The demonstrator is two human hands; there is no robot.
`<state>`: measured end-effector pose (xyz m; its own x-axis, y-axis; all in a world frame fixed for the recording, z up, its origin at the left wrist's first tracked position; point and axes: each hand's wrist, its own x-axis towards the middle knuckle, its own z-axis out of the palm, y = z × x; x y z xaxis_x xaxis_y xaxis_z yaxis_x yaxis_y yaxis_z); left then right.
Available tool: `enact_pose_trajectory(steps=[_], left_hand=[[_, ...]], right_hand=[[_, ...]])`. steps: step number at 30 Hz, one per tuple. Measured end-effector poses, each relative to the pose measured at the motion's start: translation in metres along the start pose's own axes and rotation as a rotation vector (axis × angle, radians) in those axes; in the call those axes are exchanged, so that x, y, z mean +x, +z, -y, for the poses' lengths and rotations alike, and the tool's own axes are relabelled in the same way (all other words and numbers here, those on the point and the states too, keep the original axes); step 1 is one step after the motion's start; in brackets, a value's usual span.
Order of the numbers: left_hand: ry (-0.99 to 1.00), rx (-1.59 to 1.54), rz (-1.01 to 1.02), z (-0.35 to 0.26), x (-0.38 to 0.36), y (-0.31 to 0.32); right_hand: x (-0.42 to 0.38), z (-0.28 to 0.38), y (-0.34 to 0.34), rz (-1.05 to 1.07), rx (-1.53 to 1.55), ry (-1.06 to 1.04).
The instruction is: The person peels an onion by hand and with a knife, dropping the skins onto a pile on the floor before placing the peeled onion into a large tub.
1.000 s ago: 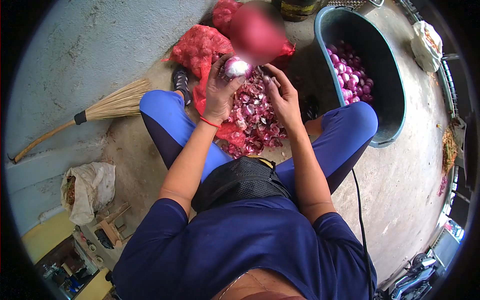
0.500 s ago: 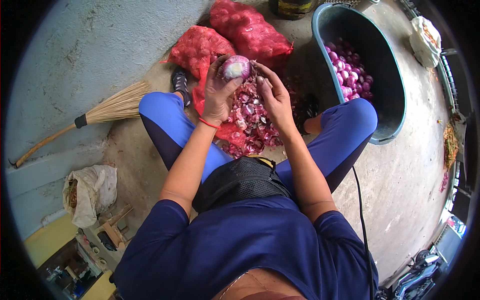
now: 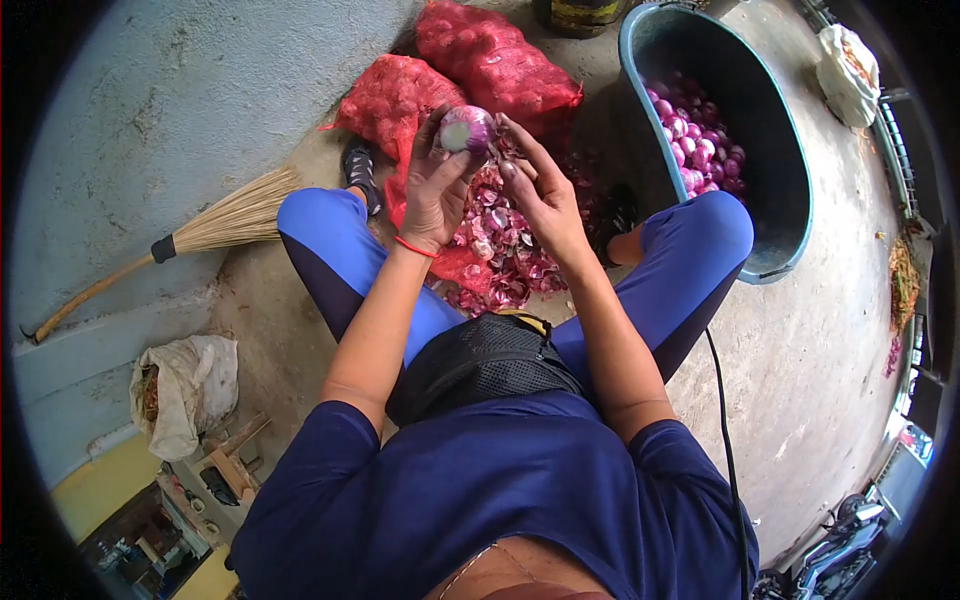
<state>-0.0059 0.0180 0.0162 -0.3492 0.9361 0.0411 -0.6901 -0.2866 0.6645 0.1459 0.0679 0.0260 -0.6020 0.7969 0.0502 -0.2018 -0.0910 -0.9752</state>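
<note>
A purple onion with a pale cut end sits in my left hand, whose fingers wrap around its left side. At the onion's right is my right hand, with thumb and forefinger bent toward it; whether they grip a piece of skin is hard to make out. Under both hands lies a heap of loose onion skins on the floor between my legs. Two red mesh sacks, a nearer one and a farther one, stand just beyond the hands.
A large blue-green tub at the right holds many purple onions. On the left a broom leans by the wall, above a white sack. Another white sack is at the upper right. A black cable runs beside my right side.
The onion has turned in my left hand, its pale end now facing more to the left. My right thumb and fingers have shifted slightly left and spread a little.
</note>
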Motion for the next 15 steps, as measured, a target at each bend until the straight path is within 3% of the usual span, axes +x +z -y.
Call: enact_pose_trajectory(steps=[7, 11, 15], left_hand=[[0.037, 0.017, 0.000, 0.004, 0.001, -0.004], [-0.035, -0.085, 0.016, -0.001, 0.001, -0.005], [-0.020, -0.053, -0.006, -0.001, 0.000, -0.003]], right_hand=[[0.003, -0.009, 0.000, -0.062, 0.026, -0.016], [0.006, -0.015, -0.001, -0.126, -0.049, -0.045], [0.001, -0.012, -0.004, -0.064, 0.045, -0.011]])
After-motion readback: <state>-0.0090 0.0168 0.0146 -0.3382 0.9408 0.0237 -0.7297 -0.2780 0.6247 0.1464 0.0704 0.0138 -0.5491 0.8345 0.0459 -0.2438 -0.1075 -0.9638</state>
